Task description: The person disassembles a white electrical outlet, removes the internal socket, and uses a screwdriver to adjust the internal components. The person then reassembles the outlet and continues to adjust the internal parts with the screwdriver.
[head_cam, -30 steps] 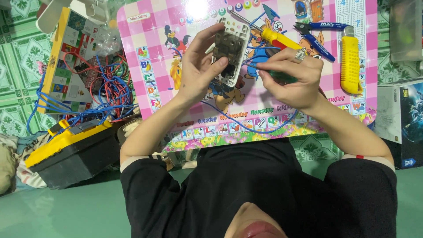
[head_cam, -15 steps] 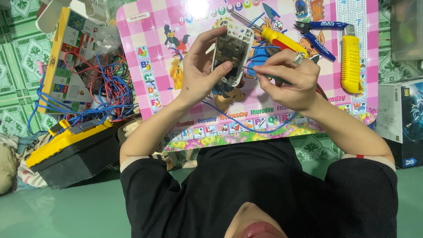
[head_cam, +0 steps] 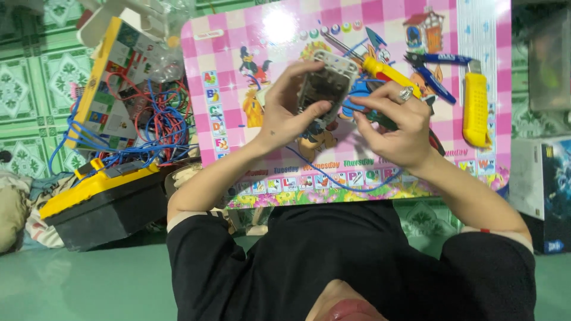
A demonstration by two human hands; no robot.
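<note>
A dark blue-and-black box [head_cam: 550, 193] is standing at three o'clock on the floor, its white side facing left. At ten o'clock, a flat yellow-edged package [head_cam: 110, 89] with colourful printed panels is lying tilted under red and blue wires [head_cam: 157, 122].
</note>
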